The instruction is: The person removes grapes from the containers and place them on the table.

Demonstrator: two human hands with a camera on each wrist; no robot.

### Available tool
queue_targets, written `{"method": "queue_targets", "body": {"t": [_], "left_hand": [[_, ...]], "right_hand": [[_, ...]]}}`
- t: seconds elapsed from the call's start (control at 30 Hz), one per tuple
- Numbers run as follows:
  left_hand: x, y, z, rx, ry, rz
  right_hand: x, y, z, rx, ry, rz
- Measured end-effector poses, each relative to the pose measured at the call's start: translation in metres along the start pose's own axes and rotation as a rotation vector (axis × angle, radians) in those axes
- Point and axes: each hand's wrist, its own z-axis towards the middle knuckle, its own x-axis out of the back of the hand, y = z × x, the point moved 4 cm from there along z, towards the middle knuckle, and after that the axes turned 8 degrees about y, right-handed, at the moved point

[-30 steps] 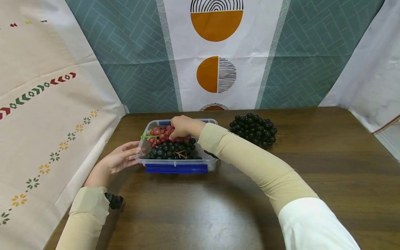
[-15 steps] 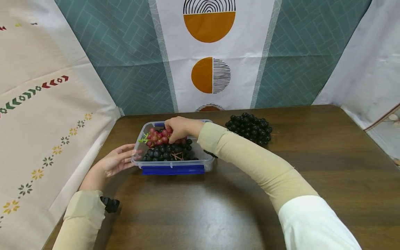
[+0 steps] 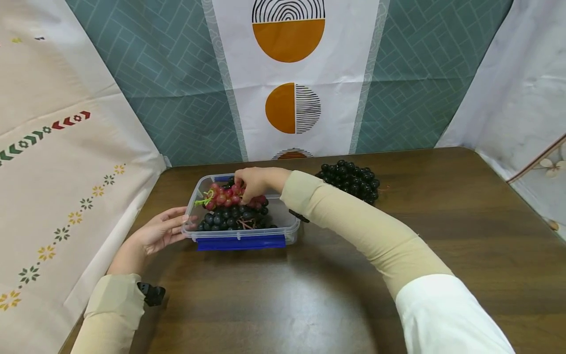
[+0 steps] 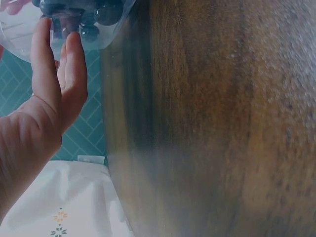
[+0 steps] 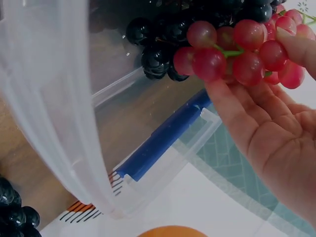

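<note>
A clear plastic box [image 3: 289, 236] with blue clip flaps stands on the table, its top uncovered. Inside lie black grapes [image 3: 221, 220], and a bunch of red grapes [image 3: 223, 197] with a green stem sits above and behind them. My right hand [image 3: 256, 183] reaches into the box and holds the red bunch; in the right wrist view, thumb and fingers [image 5: 234, 106] grip it from opposite sides. With extended fingers, my left hand [image 3: 159, 231] touches the box's left wall. The left wrist view shows those fingertips [image 4: 74, 44] against the clear plastic.
Another bunch of black grapes [image 3: 349, 179] lies on the brown wooden table [image 3: 336, 305], right of the box and partly behind my right forearm. Patterned cloths [image 3: 185, 98] hang at the back and sides. A black wrist strap device [image 3: 152, 294] is on my left wrist.
The whole head view has shifted, so the box, hands and table sit further left and slightly lower. The right hand keeps its hold on the red grapes, and the left stays against the box.
</note>
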Motion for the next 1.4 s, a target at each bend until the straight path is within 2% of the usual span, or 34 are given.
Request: {"method": "queue_targets", "body": {"t": [0.17, 0.27, 0.47, 0.73, 0.97, 1.4], "left_hand": [[0.001, -0.001, 0.0, -0.009, -0.025, -0.023], [0.001, -0.002, 0.001, -0.014, -0.037, -0.028], [0.001, -0.002, 0.001, -0.017, -0.049, -0.039], [0.001, -0.001, 0.0, -0.007, -0.033, -0.039], [0.001, -0.002, 0.001, 0.012, -0.007, -0.028], [0.002, -0.003, 0.001, -0.011, -0.05, -0.046]], "right_hand": [[-0.006, 0.006, -0.002, -0.069, -0.133, 0.131], [-0.011, 0.01, -0.003, -0.108, -0.173, 0.176], [-0.012, 0.014, -0.004, -0.087, -0.135, 0.167], [-0.009, 0.015, -0.008, -0.1, -0.133, 0.311], [-0.006, 0.02, -0.01, -0.15, -0.127, 0.399], [-0.006, 0.023, -0.019, -0.204, -0.094, 0.581]]}}
